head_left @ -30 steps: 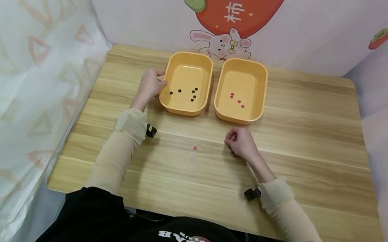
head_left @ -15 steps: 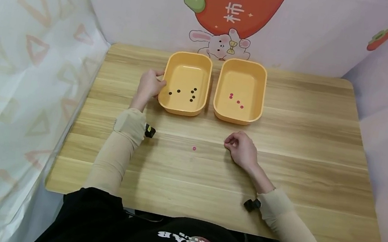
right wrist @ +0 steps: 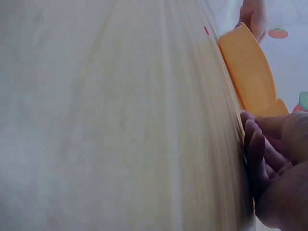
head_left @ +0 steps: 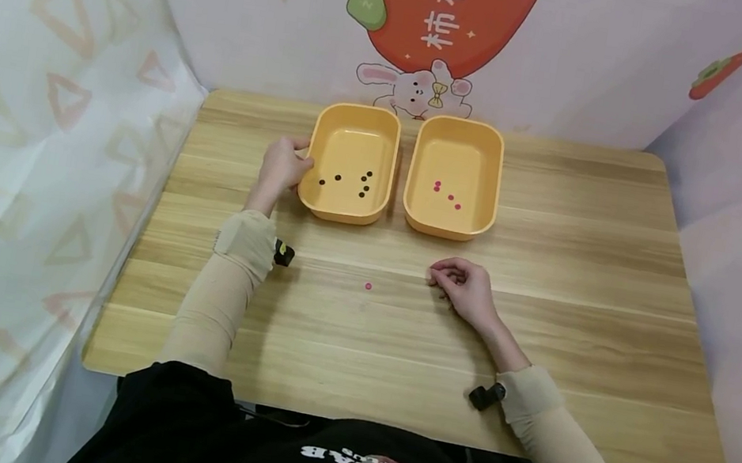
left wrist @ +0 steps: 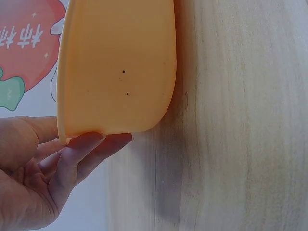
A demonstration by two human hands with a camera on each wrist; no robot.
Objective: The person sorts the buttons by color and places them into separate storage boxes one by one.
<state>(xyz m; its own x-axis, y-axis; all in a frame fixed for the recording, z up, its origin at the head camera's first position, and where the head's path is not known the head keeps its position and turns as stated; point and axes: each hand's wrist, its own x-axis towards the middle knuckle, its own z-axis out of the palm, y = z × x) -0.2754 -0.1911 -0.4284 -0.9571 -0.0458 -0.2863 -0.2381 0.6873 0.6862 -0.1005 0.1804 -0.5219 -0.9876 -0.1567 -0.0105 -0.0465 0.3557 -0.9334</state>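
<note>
My left hand [head_left: 283,164] grips the left side of a yellow plastic bin [head_left: 344,218], its fingertips against the outer wall in the left wrist view. Several small black discs [head_left: 338,178] lie in that bin. A matching yellow bin [head_left: 446,231] stands to its right with several pink discs [head_left: 451,197] inside. On the table between the hands lies one pink disc [head_left: 368,286]. My right hand [head_left: 466,287] is low over the table in front of the right bin, fingers curled and thumb near the index fingertip. I cannot tell whether it pinches something small.
The wooden table [head_left: 570,293] is backed by a printed white cloth [head_left: 265,24], with hanging cloth at both sides. Black wrist cameras [head_left: 486,397] stick out from both forearms, close over the table.
The right hand has shifted slightly toward the body, its fingers a little less tightly curled. The left hand keeps its grip on the bin. The head view has tilted slightly.
</note>
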